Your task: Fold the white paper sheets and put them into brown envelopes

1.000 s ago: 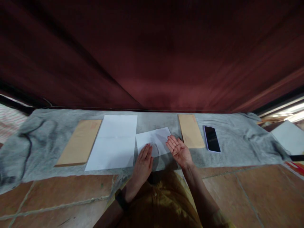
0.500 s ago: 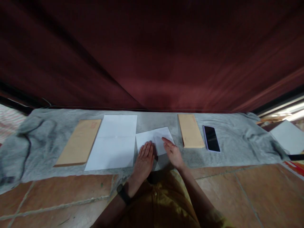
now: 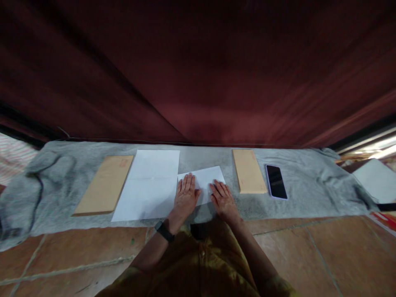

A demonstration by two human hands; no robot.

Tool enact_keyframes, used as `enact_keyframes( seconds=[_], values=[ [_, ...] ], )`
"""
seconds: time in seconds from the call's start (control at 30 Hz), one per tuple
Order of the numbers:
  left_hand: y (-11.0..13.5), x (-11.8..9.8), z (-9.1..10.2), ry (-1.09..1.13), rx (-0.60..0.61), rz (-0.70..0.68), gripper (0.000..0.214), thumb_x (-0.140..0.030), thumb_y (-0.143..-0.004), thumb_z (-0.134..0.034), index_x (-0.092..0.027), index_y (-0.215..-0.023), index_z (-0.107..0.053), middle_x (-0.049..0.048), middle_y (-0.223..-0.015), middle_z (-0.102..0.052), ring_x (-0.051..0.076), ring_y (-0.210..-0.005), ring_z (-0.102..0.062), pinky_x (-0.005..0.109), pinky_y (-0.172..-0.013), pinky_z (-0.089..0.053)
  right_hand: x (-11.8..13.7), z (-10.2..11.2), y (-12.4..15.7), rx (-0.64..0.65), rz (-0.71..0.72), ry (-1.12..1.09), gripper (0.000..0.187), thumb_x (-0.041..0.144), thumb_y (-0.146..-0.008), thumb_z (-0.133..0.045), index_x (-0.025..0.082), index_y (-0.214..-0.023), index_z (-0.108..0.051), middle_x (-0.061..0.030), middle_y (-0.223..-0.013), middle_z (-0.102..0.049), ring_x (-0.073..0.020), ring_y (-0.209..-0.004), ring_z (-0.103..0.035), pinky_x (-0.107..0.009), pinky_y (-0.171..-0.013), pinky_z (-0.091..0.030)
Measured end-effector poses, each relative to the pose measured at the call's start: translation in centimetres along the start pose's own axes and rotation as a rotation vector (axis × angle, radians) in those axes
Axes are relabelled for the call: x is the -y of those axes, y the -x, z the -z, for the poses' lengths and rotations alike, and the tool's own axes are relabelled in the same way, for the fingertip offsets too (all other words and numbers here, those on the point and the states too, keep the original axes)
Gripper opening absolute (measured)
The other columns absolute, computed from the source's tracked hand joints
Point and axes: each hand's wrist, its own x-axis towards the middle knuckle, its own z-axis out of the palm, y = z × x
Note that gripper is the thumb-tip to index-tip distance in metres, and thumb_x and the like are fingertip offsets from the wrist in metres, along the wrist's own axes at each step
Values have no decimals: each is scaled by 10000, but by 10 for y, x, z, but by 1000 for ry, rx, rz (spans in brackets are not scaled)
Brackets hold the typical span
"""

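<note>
In front of me lies a folded white sheet of paper [image 3: 202,181], slightly turned on the grey cloth. My left hand [image 3: 185,196] rests flat on its left part, fingers stretched forward and thumb apart. On the paper's right part lies my right hand [image 3: 223,198], palm down with its fingers spread. Neither hand grips anything. Just left of the folded paper is a larger white paper stack [image 3: 148,181] with a faint crease across its middle; its right edge is close to my left hand.
Brown envelopes [image 3: 103,185] lie at the left, and a narrower brown envelope stack [image 3: 250,171] lies to the right. A phone [image 3: 276,181] with a dark screen sits beyond that stack. Grey cloth [image 3: 312,181] covers the surface; a dark red curtain [image 3: 198,82] hangs behind it.
My left hand has shifted left and forward to the paper's left part. My right hand has turned palm down and flattened. The paper's raised fold now lies flatter.
</note>
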Motion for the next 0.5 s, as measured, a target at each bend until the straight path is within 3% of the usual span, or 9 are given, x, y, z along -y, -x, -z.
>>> enact_keyframes(
  seconds=[0.2, 0.5],
  values=[
    [-16, 7, 4, -20, 39, 64, 556, -272, -987, -386, -47, -1494, -419, 225, -1562, -418, 322, -1482, -355, 519, -1196, -316, -3, 4, 8, 4, -32, 11, 473, 274, -1030, -431, 198, -1495, -473, -111, -1586, -412, -291, -1488, -335, -513, -1188, -342],
    [-56, 1, 26, -29, 157, -19, 482, -219, -961, -446, -90, -1422, -510, 172, -1408, -583, 287, -1304, -529, 427, -1138, -368, 5, -1, 38, -83, -58, 19, 502, 257, -1035, -417, 193, -1532, -394, -138, -1601, -377, -295, -1496, -311, -544, -1177, -342]
  ],
)
